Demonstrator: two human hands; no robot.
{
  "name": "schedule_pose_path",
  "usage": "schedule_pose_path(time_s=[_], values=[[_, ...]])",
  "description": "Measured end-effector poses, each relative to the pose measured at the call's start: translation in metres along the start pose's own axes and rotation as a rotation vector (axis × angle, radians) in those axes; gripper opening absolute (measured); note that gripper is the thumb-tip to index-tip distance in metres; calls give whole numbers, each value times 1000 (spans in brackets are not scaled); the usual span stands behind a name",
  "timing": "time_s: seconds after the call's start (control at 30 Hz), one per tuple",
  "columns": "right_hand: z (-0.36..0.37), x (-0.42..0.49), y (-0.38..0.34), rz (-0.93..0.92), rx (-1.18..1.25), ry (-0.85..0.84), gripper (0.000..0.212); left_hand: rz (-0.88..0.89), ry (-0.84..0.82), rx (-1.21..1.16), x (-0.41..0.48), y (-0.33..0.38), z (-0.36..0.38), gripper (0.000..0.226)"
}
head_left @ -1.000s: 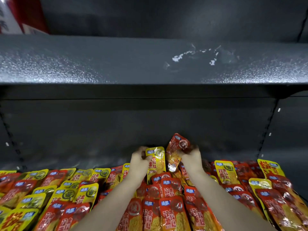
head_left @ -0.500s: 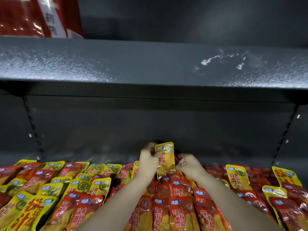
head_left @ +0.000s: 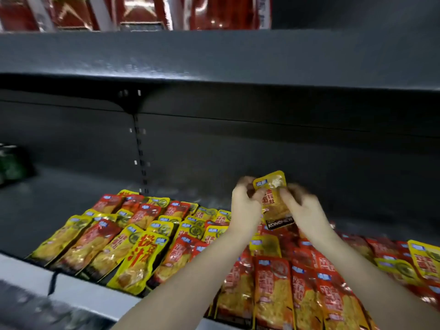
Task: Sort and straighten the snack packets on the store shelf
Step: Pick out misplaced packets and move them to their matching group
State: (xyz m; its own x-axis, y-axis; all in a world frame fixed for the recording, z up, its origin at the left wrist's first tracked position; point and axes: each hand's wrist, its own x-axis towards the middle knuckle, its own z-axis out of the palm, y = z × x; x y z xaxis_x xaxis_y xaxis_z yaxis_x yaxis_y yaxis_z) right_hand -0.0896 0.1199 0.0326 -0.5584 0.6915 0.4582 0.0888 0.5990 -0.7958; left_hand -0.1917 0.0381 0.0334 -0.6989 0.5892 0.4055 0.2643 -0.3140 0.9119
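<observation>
dark grey metal shelving fills the background, with a bare upper shelf (head_left: 214, 53) overhead and red boxes (head_left: 133, 13) blurred above it. below, your working shelf (head_left: 71, 201) carries slanted rows of snack packets: a mixed yellow-and-red batch (head_left: 123, 234) to your left and mostly red packets (head_left: 285, 287) straight ahead.

you have one yellow packet (head_left: 273, 198) lifted clear of the rows, upright, with its blue-labelled end on top. your left hand (head_left: 245, 206) pinches its left edge and your right hand (head_left: 302, 208) pinches its right edge, so the packet sits between the two hands at the fingertips, just above the far end of the red rows. motion blur hides the exact finger placement, but both hands are closed on it.

holding it by both edges probably lets you flatten it and read its face before choosing a row. since it is yellow and was over the red section, it likely belongs with the yellow packets on your left.
</observation>
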Motion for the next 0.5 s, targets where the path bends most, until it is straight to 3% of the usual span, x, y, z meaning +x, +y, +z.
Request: schedule_pose_path(time_s=[0.17,0.4,0.5], values=[[54,2,-25,-7,34,-96,13,-40,-6,151,11,-1,-62,21],[142,2,-59,124,130,-289,49,-69,-188,479,33,-21,-175,34],[178,-4,-67,111,64,-367,36,-85,-303,574,42,-25,-215,41]])
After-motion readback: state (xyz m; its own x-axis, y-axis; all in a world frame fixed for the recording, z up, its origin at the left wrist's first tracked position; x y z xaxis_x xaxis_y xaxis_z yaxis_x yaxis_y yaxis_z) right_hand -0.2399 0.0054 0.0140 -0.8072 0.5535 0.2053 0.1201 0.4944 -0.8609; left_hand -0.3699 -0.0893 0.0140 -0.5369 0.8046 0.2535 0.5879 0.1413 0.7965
